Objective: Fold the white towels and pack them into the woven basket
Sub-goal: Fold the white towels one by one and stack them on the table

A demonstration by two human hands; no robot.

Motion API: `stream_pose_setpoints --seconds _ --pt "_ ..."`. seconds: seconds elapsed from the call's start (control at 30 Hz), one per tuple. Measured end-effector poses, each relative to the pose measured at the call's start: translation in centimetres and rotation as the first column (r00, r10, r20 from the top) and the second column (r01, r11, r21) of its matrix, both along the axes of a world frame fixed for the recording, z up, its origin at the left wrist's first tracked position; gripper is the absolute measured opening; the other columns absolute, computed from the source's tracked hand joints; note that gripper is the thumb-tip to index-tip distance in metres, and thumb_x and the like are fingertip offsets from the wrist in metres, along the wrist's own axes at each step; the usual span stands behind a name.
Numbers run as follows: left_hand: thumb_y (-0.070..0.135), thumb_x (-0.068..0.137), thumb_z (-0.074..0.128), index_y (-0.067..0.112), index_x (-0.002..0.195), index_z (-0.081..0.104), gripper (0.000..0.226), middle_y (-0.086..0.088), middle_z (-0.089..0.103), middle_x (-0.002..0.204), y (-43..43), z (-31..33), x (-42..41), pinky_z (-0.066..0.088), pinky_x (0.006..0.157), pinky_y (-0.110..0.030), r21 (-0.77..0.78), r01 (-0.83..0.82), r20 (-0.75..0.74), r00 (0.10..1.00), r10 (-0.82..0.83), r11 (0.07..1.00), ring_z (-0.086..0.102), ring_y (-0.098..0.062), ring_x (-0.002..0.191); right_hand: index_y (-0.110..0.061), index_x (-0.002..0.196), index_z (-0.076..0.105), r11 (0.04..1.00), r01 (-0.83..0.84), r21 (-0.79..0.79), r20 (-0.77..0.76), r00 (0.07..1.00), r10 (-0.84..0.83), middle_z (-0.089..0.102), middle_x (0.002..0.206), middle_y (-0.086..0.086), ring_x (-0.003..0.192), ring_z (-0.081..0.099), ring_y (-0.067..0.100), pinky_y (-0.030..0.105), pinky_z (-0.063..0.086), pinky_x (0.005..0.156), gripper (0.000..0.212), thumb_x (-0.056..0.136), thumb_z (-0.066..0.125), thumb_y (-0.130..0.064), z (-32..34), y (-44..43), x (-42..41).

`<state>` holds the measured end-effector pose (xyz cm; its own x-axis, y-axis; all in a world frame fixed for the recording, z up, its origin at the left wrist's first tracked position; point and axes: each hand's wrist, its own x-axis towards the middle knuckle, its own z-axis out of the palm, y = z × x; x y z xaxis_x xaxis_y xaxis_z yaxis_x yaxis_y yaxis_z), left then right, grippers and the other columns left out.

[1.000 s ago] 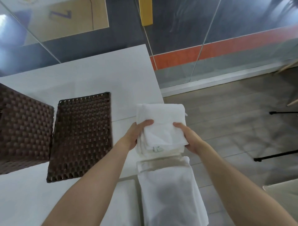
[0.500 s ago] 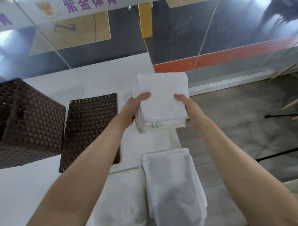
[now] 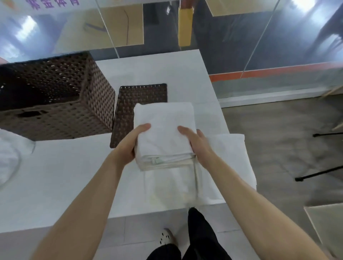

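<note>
The left hand (image 3: 132, 146) & right hand (image 3: 197, 143) both grip the folded towel (image 3: 163, 126) by its sides, thumbs on top, held above the bench (image 3: 74, 176). The woven basket (image 3: 74, 118) is up-left of the grip. Risk: an uneven squeeze lets layers slide open; a corner may catch the basket rim.

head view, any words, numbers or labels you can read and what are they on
Purple characters on the white banner, top left: cut off, unreadable.
Blue mark on the tan panel: blurred, unreadable.
Tag on the folded towel: too small to read.
</note>
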<state>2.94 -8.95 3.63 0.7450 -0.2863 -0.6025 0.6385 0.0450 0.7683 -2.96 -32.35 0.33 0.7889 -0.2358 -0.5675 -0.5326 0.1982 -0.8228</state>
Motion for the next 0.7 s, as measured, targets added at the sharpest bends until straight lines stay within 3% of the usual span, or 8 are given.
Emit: stream_pose_setpoints --seconds 0.13,0.23,0.37,0.43,0.5,0.57,0.63,0.7 --pt "0.039 0.088 0.085 0.019 0.144 0.066 0.063 -0.004 0.076 0.136 2.8 -2.1 -4.5 0.052 0.112 -0.043 0.035 0.102 -0.022 0.995 -0.101 0.994 0.074 -0.021 0.122 -0.027 0.137 0.067 0.989 -0.019 0.144 -0.002 1.0 0.02 0.08 0.121 -0.003 0.111 0.078 0.023 0.048 0.059 0.105 0.069 0.075 0.091 -0.046 -1.4 2.2 -6.8" --pt "0.038 0.076 0.092 0.028 0.145 0.06 0.077 0.002 0.076 0.135 3.9 -1.9 -5.8 0.057 0.103 -0.042 0.077 0.208 0.067 0.975 -0.213 0.975 0.074 -0.021 0.123 -0.022 0.144 0.06 0.953 -0.105 0.284 0.047 0.994 0.096 0.077 0.131 0.001 0.119 0.075 0.023 0.037 0.063 0.094 0.063 0.087 0.087 -0.025 -0.5 1.8 -9.9" --pt "0.035 0.061 0.096 0.039 0.151 0.051 0.101 0.008 0.072 0.139 5.1 0.6 -5.4 0.055 0.108 -0.046 0.189 0.323 0.234 0.902 -0.362 0.927 0.07 -0.019 0.127 -0.012 0.146 0.058 0.902 -0.231 0.364 0.109 0.973 0.205 0.073 0.137 0.009 0.127 0.069 0.027 0.037 0.059 0.1 0.093 0.064 0.099 -0.023 0.0 0.5 -11.5" --pt "0.036 0.058 0.097 0.041 0.153 0.048 0.107 0.012 0.069 0.14 5.6 2.4 -5.1 0.053 0.107 -0.041 0.32 0.368 0.336 0.818 -0.468 0.873 0.066 -0.014 0.13 -0.01 0.141 0.062 0.882 -0.323 0.343 0.138 0.946 0.293 0.074 0.135 0.009 0.128 0.069 0.026 0.037 0.057 0.103 0.088 0.061 0.101 -0.016 0.4 0.0 -11.5" --pt "0.04 0.054 0.098 0.039 0.154 0.047 0.112 0.017 0.066 0.14 5.6 3.9 -4.8 0.052 0.108 -0.036 0.438 0.378 0.409 0.724 -0.555 0.816 0.062 -0.008 0.132 -0.009 0.141 0.063 0.861 -0.393 0.323 0.177 0.919 0.353 0.073 0.137 0.009 0.131 0.067 0.026 0.041 0.053 0.11 0.074 0.073 0.09 -0.003 0.9 -0.1 -11.4" --pt "0.045 0.051 0.1 0.035 0.155 0.045 0.119 0.024 0.063 0.14 5.2 4.9 -4.7 0.05 0.107 -0.024 0.527 0.348 0.465 0.646 -0.605 0.776 0.059 -0.002 0.132 -0.008 0.146 0.06 0.848 -0.429 0.31 0.204 0.902 0.382 0.069 0.143 0.012 0.137 0.062 0.028 0.048 0.046 0.118 0.073 0.08 0.086 0.004 0.7 -0.4 -11.2" --pt "0.044 0.048 0.104 0.032 0.156 0.043 0.125 0.028 0.06 0.14 4.5 5.4 -4.9 0.046 0.102 -0.011 0.593 0.292 0.51 0.585 -0.63 0.751 0.057 0.002 0.132 -0.011 0.15 0.058 0.861 -0.44 0.254 0.209 0.894 0.395 0.068 0.145 0.009 0.139 0.061 0.026 0.05 0.045 0.12 0.07 0.086 0.085 0.002 0.0 -0.6 -11.1" --pt "0.04 0.045 0.105 0.033 0.156 0.041 0.128 0.029 0.06 0.137 3.7 5.7 -5.3 0.049 0.101 -0.017 0.64 0.238 0.529 0.553 -0.644 0.731 0.059 0.002 0.128 -0.016 0.149 0.059 0.89 -0.433 0.143 0.208 0.892 0.401 0.069 0.145 0.003 0.138 0.062 0.021 0.049 0.047 0.118 0.07 0.086 0.088 -0.01 -0.3 -0.7 -11.1"
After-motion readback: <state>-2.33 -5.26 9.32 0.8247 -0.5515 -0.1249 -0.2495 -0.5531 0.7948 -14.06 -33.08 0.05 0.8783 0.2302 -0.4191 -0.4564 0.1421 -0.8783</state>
